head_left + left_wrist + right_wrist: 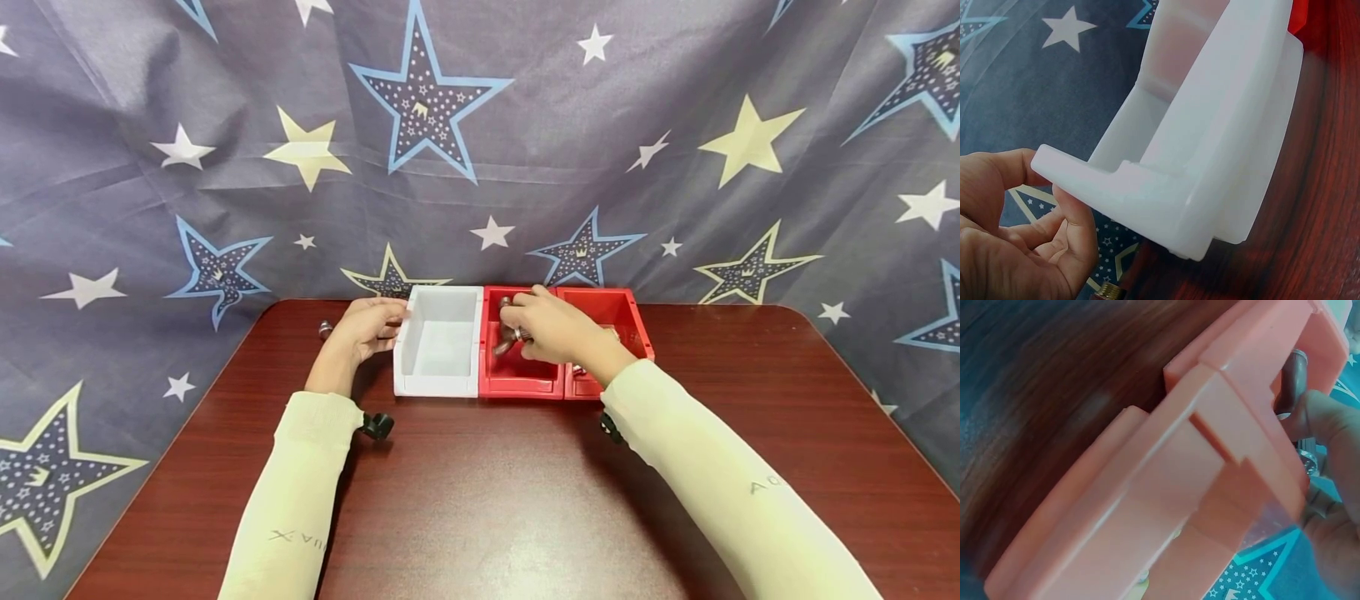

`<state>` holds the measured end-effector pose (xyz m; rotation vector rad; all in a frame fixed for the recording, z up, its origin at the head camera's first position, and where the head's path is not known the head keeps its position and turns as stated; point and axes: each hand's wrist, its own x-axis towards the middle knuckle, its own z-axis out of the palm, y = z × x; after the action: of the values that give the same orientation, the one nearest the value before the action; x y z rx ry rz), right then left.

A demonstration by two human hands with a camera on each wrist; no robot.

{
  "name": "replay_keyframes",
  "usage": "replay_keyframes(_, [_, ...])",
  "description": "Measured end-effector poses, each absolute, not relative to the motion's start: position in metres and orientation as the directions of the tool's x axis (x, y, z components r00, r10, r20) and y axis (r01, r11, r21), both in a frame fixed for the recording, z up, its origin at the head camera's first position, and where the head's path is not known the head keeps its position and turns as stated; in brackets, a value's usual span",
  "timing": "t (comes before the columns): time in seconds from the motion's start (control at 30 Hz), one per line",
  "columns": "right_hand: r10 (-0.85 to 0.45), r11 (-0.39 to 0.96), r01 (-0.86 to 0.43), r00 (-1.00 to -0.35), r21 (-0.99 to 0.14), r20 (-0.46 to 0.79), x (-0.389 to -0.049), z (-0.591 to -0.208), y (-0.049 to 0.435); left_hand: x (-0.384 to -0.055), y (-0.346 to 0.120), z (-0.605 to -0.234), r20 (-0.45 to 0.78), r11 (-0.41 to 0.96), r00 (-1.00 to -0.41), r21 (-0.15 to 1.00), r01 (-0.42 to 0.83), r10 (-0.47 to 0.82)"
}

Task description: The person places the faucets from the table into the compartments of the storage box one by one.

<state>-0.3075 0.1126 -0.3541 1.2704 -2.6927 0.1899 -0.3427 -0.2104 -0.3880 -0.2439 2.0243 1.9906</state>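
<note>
My left hand (367,329) pinches the side rim of a white bin (437,385), with thumb and fingers on either side of its edge (1079,181) in the left wrist view. My right hand (553,327) reaches into the middle red bin (521,387). It grips a brown cylindrical piece with metal ends (1293,381), partly hidden by the fingers. A shiny metal part (1307,461) shows between the fingers in the right wrist view. Below the right wrist is a second red bin (628,312), with small shiny things inside, partly covered by the hand.
The three bins stand side by side near the back edge of the brown table (480,483). Left of the white bin, a small metal-ended piece (325,330) lies near the left hand. A grey star-patterned cloth (480,200) hangs right behind the table.
</note>
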Motion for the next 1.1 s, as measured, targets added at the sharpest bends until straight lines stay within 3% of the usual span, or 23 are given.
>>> replay_keyframes(0.53, [-0.769,0.639,-0.77,-0.637,0.008,0.051,-0.307,-0.366,0.097,-0.343,-0.211,-0.389,-0.315,0.038,-0.946,0.949,-0.313,0.08])
replay_keyframes(1.1, [-0.733,0.678,-0.731,-0.68,0.073,-0.006,-0.308,-0.373,0.093,-0.343,-0.211,-0.389,-0.316,0.045,-0.945,0.949,-0.314,0.079])
